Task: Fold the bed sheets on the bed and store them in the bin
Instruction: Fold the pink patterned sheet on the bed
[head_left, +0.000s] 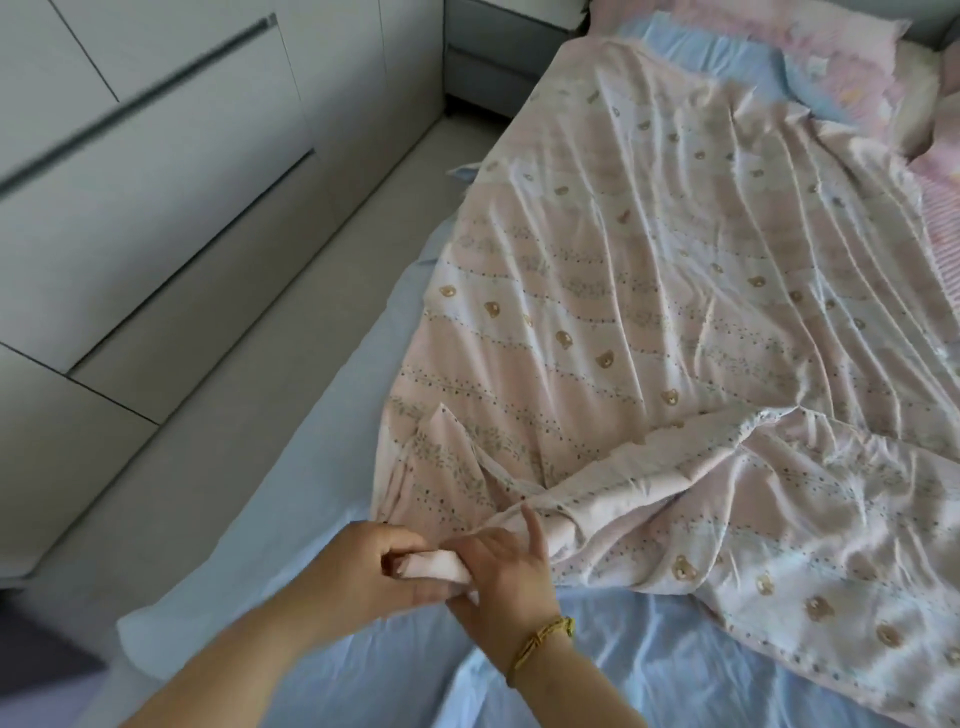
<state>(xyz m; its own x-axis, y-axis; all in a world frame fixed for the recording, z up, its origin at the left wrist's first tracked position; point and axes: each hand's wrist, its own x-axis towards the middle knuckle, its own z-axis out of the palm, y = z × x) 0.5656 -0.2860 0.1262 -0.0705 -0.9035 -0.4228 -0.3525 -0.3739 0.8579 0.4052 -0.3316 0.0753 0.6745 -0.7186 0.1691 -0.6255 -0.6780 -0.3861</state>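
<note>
- Head camera is looking down at a pink bear-print bed sheet (649, 291), which is lying spread and wrinkled across the bed (291, 499), over a pale blue under-sheet (675, 660).
- Its near edge is bunching into loose folds that are running towards the near left corner, where both hands are meeting.
- At that corner the left hand (363, 564) is gripping the rolled-up cloth, fingers curled round it.
- Touching it, the right hand (506, 566) is pinching the same corner, its index finger sticking out straight over the sheet; a yellow cord bracelet (540, 639) is sitting on the wrist.
- At the far end a pink pillow (779, 31) is lying on the bed.
- White cabinet fronts (156, 156) are running along the left, with a strip of floor (249, 374) between them and the bed, and a grey drawer unit (493, 62) is standing near the bed's head.
</note>
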